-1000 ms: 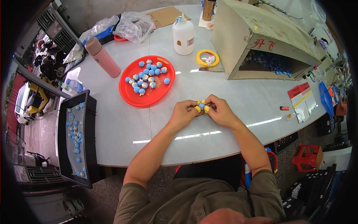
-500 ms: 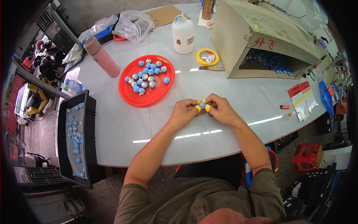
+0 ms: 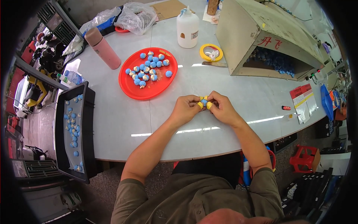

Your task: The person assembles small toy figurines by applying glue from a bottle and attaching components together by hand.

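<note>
Between both hands, just above the grey table, is a small blue ball (image 3: 204, 102). My left hand (image 3: 184, 110) pinches it from the left with thumb and index finger. From the right, my right hand (image 3: 223, 110) grips it the same way. Yellow wraps cover the thumb and index fingertips of both hands, and the curled fingers hide much of the ball. Beyond my left hand lies a red round plate (image 3: 130, 89) carrying several blue balls (image 3: 147, 70) with cream-coloured patches.
At the left table edge, a black tray (image 3: 90, 127) holds more such balls. Farther back stand a pink flask (image 3: 105, 51), a white bottle (image 3: 188, 33), a yellow tape roll (image 3: 203, 54) and a knife (image 3: 215, 64). A beige box (image 3: 236, 46) with blue pieces inside stands back right.
The whole view has shifted slightly, so the table things sit a little higher. Both hands keep their pinch on the ball, with only small finger movement.
</note>
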`<state>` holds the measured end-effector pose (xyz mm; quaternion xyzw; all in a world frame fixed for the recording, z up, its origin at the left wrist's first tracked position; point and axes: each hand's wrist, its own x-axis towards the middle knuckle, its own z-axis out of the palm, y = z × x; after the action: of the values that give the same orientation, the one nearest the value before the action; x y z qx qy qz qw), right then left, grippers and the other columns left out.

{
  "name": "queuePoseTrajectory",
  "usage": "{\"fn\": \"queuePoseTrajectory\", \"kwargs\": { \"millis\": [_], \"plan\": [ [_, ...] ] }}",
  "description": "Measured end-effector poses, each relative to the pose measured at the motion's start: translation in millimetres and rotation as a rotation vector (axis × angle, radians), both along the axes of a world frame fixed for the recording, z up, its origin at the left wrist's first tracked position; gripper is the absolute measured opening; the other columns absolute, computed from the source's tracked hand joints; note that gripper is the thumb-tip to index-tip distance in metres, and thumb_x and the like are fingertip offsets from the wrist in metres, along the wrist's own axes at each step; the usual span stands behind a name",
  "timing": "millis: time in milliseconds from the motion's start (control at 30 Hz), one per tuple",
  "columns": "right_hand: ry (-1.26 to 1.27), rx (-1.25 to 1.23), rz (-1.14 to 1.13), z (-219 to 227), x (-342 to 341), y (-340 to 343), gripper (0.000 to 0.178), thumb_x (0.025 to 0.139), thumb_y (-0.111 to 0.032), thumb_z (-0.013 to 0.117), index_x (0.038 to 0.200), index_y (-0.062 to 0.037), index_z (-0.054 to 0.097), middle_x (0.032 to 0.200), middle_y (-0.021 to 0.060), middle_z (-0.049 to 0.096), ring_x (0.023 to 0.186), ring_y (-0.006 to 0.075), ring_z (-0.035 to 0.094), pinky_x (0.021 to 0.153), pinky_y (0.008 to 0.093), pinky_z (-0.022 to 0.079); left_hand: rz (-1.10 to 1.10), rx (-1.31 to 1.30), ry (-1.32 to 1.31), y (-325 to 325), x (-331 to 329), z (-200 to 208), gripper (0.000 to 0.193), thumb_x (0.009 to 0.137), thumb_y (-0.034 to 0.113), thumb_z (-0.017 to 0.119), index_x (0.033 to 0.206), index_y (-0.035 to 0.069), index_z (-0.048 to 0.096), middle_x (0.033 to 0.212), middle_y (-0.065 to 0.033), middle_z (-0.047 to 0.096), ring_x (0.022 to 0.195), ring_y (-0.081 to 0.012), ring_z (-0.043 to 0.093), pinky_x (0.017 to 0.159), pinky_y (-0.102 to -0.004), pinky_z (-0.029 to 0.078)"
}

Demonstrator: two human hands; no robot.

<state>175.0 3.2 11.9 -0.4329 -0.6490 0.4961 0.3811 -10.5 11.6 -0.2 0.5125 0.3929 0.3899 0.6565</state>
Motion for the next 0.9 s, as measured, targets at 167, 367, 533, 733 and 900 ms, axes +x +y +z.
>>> {"fn": "queuePoseTrajectory", "kwargs": {
  "millis": [167,367,533,733,900],
  "plan": [
    [-0.018,0.045,-0.014,-2,-2,-1,0.012,0.081,0.007,0.049,0.092,0.0027,0.052,0.079,0.0049,0.057,0.068,0.0077,0.051,0.061,0.0235,0.044,0.013,0.009,-0.005,-1,0,-1,0.022,0.089,-0.003,0.057,0.108,-0.013,0.057,0.104,-0.0163,0.063,0.093,-0.0195,0.066,0.083,-0.0254,0.056],
    [-0.025,0.09,-0.034,-4,-3,-2,0.011,0.081,0.007,0.05,0.091,0.0023,0.052,0.078,0.0045,0.057,0.067,0.0073,0.048,0.06,0.0236,0.042,0.024,0.018,-0.008,0,2,-10,0.022,0.089,-0.004,0.056,0.108,-0.014,0.056,0.104,-0.0169,0.064,0.093,-0.0195,0.066,0.083,-0.0262,0.055],
    [-0.035,0.095,-0.04,-1,-3,-2,0.011,0.082,0.007,0.051,0.092,0.0025,0.053,0.077,0.0054,0.057,0.067,0.008,0.049,0.06,0.0238,0.043,0.03,0.035,0.047,0,2,-10,0.022,0.088,-0.004,0.055,0.109,-0.014,0.056,0.103,-0.0173,0.064,0.093,-0.0197,0.066,0.083,-0.026,0.055],
    [-0.042,0.104,-0.028,-1,-2,0,0.014,0.082,0.007,0.05,0.095,0.0038,0.054,0.084,0.0099,0.063,0.072,0.0117,0.058,0.066,0.0261,0.048,0.037,0.061,0.076,1,1,-12,0.023,0.088,-0.003,0.055,0.108,-0.014,0.054,0.102,-0.0178,0.064,0.093,-0.0198,0.066,0.082,-0.0255,0.055],
    [-0.039,0.106,-0.012,-1,1,2,0.014,0.084,0.006,0.05,0.098,0.0029,0.052,0.086,0.0074,0.062,0.073,0.01,0.058,0.067,0.0238,0.048,0.055,0.044,0.03,0,5,-9,0.023,0.087,-0.003,0.056,0.108,-0.014,0.055,0.099,-0.0167,0.065,0.09,-0.018,0.067,0.078,-0.0246,0.054]
  ]
}}
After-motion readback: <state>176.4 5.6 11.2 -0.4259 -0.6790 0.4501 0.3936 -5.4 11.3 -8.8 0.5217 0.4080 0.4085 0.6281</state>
